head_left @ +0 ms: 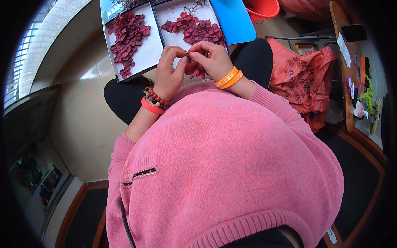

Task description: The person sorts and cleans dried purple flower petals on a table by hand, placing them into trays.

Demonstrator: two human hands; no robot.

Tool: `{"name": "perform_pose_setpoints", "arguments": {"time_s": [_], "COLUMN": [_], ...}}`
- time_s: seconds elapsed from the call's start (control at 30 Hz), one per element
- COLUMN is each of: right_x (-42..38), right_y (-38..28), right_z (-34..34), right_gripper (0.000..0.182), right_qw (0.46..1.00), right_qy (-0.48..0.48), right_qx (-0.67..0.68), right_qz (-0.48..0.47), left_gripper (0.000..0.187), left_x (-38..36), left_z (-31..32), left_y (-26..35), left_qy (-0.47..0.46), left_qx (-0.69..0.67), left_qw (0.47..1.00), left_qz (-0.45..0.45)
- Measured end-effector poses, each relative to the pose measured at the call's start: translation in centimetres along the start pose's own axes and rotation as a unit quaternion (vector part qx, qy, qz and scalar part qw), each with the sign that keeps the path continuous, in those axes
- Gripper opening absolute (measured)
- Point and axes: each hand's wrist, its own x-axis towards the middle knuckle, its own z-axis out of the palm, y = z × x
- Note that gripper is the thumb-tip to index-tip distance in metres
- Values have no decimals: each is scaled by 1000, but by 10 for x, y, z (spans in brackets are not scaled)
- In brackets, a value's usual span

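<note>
Both hands meet just below the near edge of the right box. My left hand (170, 71), with red and beaded bracelets at its wrist, is closed in a pinch at the top of a dark red petal cluster (195, 71). My right hand (214, 61), wearing orange bands, pinches the same cluster from the other side; the exact grip point is tiny. Loose dark red petals (129, 39) lie in the left white box (147, 49). More red petals (197, 31) fill much of the right white box (170, 8), where thin dark stems (196, 5) lie at the far end.
A blue board (235, 20) extends right of the boxes, with a red bucket (264, 8) beyond it. Red plastic bags (302, 74) hang at the right, near a wooden table (340, 29) bearing a phone (354, 32). A dark cabinet (31, 111) stands left.
</note>
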Motion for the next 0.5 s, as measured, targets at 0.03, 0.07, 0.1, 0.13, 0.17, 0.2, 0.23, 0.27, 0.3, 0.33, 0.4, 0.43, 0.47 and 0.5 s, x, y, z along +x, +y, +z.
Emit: {"name": "perform_pose_setpoints", "arguments": {"time_s": [0.03, 0.07, 0.1, 0.13, 0.17, 0.2, 0.23, 0.27, 0.3, 0.33, 0.4, 0.43, 0.47, 0.5], "right_x": [1, 3, 5, 5, 4, 4, 4, 4, 4, 3, 2, 3, 3, 3], "right_y": [5, 13, 18, 20, 20, 21, 23, 25, 25, 23, 20, 22, 24, 26], "right_z": [0, -1, -1, -2, -4, -6, -6, -7, -6, -6, -9, -10, -12, -14], "right_gripper": [11, 11, 11, 11, 11, 11, 10, 11, 12, 13, 11, 10, 10, 11], "right_qw": [1000, 999, 999, 998, 996, 992, 994, 995, 997, 998, 994, 991, 987, 984], "right_qy": [1, 2, 4, -7, -17, -27, -24, -18, -12, -6, -17, -23, -29, -26], "right_qx": [-2, -4, -7, -41, -74, -108, -101, -87, -73, -58, -109, -132, -156, -172], "right_qz": [-16, -32, -48, -50, -54, -58, -46, -37, -28, -17, -16, -28, -40, -42], "left_gripper": [7, 8, 8, 10, 11, 12, 12, 12, 12, 12, 13, 14, 14, 15], "left_x": [0, -1, -1, -2, -2, -1, 0, 0, 1, 2, 3, 4, 6, 6], "left_z": [0, -1, -1, -1, 0, 1, 1, 2, 2, 4, 5, 6, 7, 8], "left_y": [0, 0, -1, -3, -5, -6, -6, -4, -4, -7, -15, -18, -19, -20], "left_qy": [-9, -18, -27, -35, -43, -51, -52, -53, -53, -63, -81, -91, -102, -112], "left_qx": [-19, -38, -56, -54, -52, -49, -59, -69, -80, -88, -103, -90, -78, -67], "left_qw": [1000, 998, 997, 996, 994, 993, 992, 991, 989, 987, 982, 981, 980, 978], "left_qz": [-18, -36, -54, -68, -81, -93, -99, -105, -111, -119, -138, -146, -154, -163]}}
